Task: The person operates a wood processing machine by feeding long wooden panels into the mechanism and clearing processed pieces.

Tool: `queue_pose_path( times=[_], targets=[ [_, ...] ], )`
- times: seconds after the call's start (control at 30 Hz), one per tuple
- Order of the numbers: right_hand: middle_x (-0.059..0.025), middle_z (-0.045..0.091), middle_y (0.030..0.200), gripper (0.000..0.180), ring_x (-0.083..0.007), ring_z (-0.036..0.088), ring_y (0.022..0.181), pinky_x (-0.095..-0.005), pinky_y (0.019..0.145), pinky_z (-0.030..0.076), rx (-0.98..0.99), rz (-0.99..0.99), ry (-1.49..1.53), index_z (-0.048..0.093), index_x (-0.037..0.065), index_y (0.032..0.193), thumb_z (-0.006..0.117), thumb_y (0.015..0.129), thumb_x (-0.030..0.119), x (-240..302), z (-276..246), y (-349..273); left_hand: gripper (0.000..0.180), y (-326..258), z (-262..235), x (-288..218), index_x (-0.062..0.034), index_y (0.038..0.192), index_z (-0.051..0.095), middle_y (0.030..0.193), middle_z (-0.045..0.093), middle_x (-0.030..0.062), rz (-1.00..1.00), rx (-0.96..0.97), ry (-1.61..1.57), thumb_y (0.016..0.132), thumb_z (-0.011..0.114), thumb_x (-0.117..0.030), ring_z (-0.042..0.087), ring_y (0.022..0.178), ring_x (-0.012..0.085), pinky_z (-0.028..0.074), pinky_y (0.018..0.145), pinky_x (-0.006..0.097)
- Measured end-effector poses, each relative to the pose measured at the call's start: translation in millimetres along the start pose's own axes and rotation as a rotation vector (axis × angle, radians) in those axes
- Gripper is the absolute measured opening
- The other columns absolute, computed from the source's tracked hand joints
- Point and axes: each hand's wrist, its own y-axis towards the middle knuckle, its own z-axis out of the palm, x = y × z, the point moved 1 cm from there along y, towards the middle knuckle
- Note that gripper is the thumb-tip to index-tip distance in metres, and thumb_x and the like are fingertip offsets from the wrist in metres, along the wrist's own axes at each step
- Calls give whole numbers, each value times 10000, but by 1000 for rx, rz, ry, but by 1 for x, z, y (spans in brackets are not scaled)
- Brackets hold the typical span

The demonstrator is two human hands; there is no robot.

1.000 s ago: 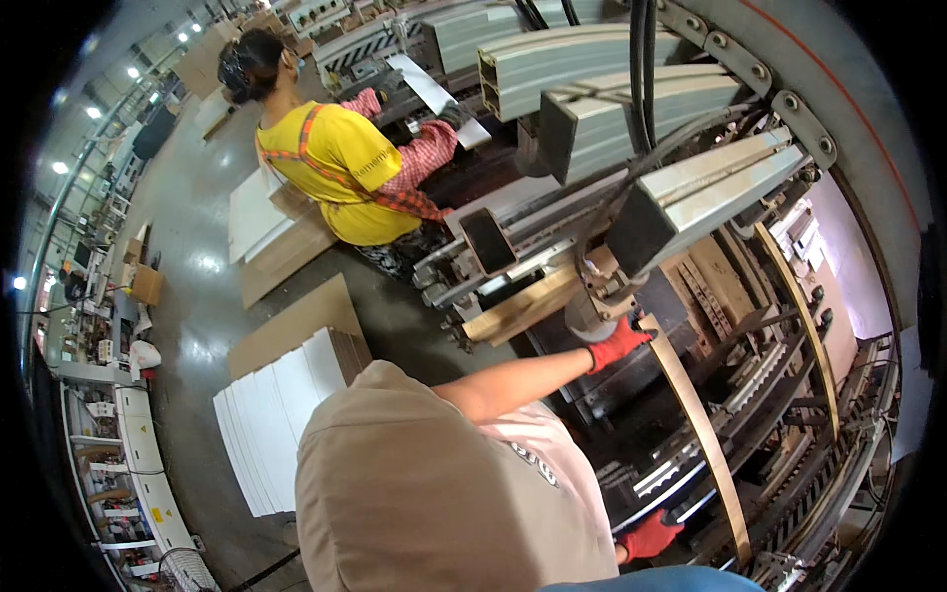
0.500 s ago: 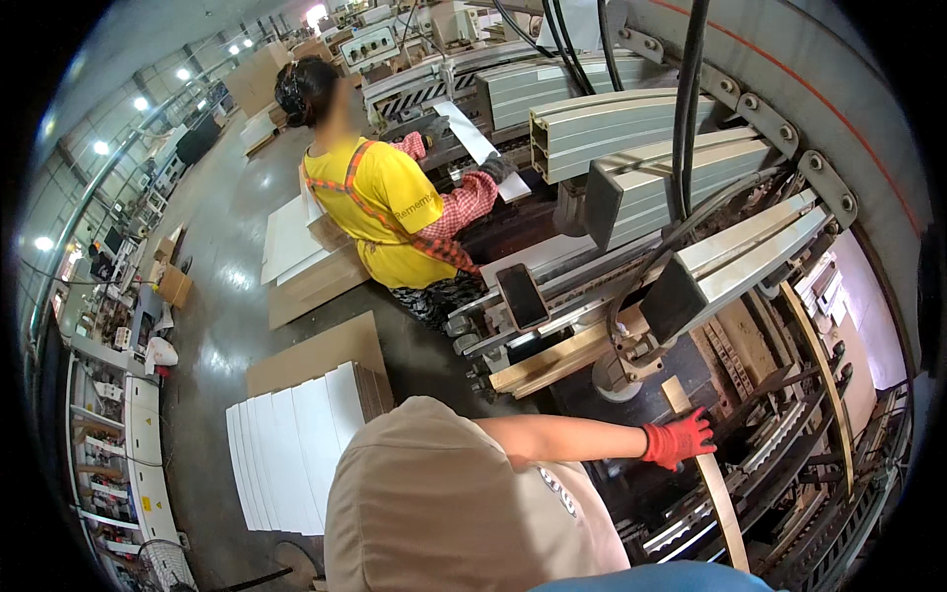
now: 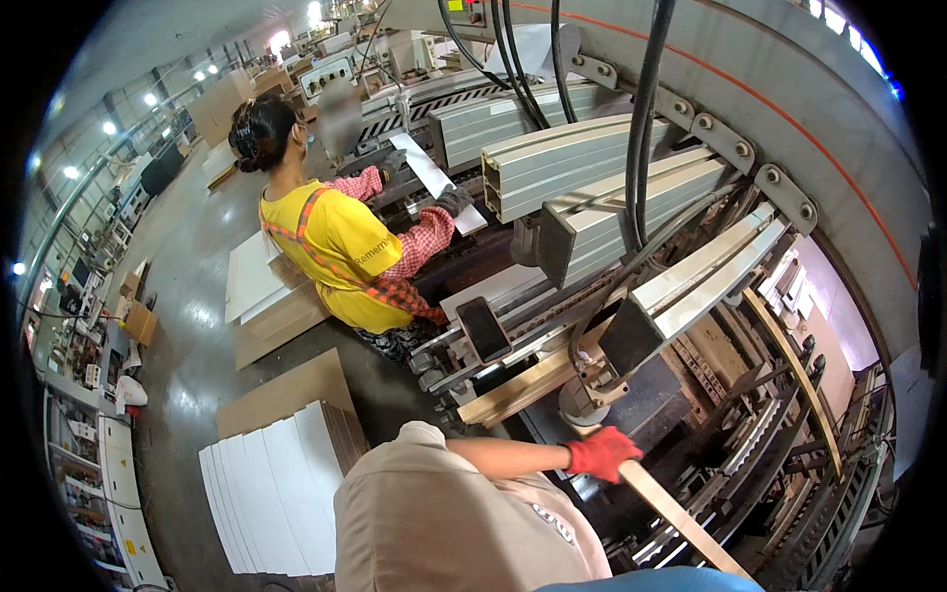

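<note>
My left hand [image 3: 600, 455], in a red work glove, reaches out from a beige sleeve [image 3: 434, 513]. Its fingers close over a narrow, light wooden strip [image 3: 681, 518], near that strip's upper end. This strip slants down to the lower right beside dark machine rails. The strip's far end lies by a round metal foot [image 3: 592, 403] under a grey clamp beam [image 3: 681, 296]. My right hand is out of the picture.
A co-worker in a yellow shirt [image 3: 345, 247] handles a long white board [image 3: 424, 168] at the machine. A phone [image 3: 483, 330] rests on the frame. Stacked white panels [image 3: 266, 483] stand on the floor at left. Black cables [image 3: 641, 128] hang across the beams. Another wooden strip [image 3: 799, 385] leans at right.
My left hand has drawn back toward my body, its spread fingers now curled around the strip. The strip lies at a flatter slant. The whole view has shifted, and the co-worker's head has turned.
</note>
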Motion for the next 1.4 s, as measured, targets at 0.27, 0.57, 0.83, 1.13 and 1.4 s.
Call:
queue_pose_path(
  times=[0.27, 0.57, 0.83, 1.13, 1.4],
  targets=[
    [-151, 693, 860, 537, -336, 667, 750, -448, 644, 525, 45, -44, 253, 698, 110, 985, 767, 636, 511, 2, -17, -6, 661, -122, -27, 48, -188, 1202, 588, 1112, 640, 115, -470, 191, -329, 586, 783, -330, 578, 1083, 296, 415, 924, 428],
    [-194, 636, 1104, 506, -388, 602, 991, -450, 808, 473, 105, -123, 549, 606, 73, 1179, 670, 782, 380, 1, -7, -3, 645, -156, -48, 48, -159, 1168, 617, 1128, 640, 132, -485, 116, -335, 590, 809, -371, 596, 1050, 302, 447, 928, 404],
    [-166, 663, 997, 478, -345, 621, 945, -461, 778, 476, -9, -24, 408, 643, 73, 1027, 692, 716, 432, -13, 19, 10, 620, -194, -43, 76, -83, 1193, 606, 1107, 656, 133, -639, 25, -534, 636, 825, -243, 620, 1048, 246, 472, 907, 333],
    [-157, 671, 985, 454, -338, 629, 929, -448, 765, 489, 23, -19, 402, 649, 72, 1008, 688, 723, 424, -8, 9, 7, 627, -203, -29, 96, -27, 1220, 554, 1091, 649, 166, -800, -119, -274, 660, 801, -163, 622, 1031, 261, 471, 878, 334],
    [-147, 664, 1040, 506, -333, 623, 969, -450, 795, 487, 84, 16, 385, 648, 90, 1065, 684, 727, 465, -7, 11, 10, 636, -174, -28, 127, -51, 1225, 560, 1101, 634, 176, -1007, -319, -292, 668, 796, -245, 606, 1015, 314, 462, 881, 378]
  ],
)
